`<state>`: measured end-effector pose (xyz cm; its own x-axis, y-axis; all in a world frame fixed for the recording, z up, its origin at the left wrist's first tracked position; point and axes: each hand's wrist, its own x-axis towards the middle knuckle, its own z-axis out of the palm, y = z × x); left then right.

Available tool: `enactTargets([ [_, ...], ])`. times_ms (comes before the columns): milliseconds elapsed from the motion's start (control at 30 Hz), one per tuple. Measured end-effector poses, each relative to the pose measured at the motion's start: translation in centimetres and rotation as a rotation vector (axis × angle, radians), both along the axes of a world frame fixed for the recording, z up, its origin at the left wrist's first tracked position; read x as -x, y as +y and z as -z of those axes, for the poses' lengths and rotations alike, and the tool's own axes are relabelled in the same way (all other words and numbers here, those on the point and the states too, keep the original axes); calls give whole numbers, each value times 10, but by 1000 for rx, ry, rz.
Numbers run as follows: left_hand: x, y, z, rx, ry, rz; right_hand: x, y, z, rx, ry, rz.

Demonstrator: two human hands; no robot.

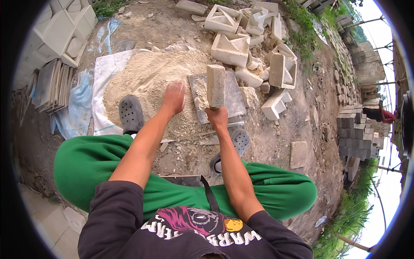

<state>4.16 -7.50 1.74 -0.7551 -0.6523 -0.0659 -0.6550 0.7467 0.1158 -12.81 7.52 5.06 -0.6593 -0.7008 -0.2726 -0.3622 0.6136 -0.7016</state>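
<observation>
Gripping the handle of a dusty stone mallet (pixel 215 85), the right hand (pixel 217 117) is curled into a tight fist, and the mallet's blocky head stands straight up above it. Just past that hand lies a flat grey slab (pixel 233 97) with pale crumbs on it. The left hand (pixel 174 97) sits beside the right one, a little apart, with its fingers pressed together and pointing down into a heap of pale sandy powder (pixel 142 82); it holds nothing that can be seen. The heap rests on a white sheet (pixel 103 69). Near the left hand is a grey clog (pixel 130 113), and another grey clog (pixel 239 142) is just under the right wrist. Farther out past the slab lie broken pale hollow blocks (pixel 230 47). Green trousers (pixel 86 164) cover the person's bent knees below both arms.
</observation>
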Motion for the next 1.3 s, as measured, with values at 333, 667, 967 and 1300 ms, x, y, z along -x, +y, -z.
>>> enactTargets([
  [333,-18,0,10,-46,28,-49,-8,-15,-49,-160,-222,67],
  [667,-1,7,3,-150,51,-95,3,3,7,-420,-128,12],
  [967,1,8,1,-181,-57,-112,16,8,5,-294,-325,71],
  [1300,10,15,4,-160,195,121,26,9,-46,-163,-172,233],
])
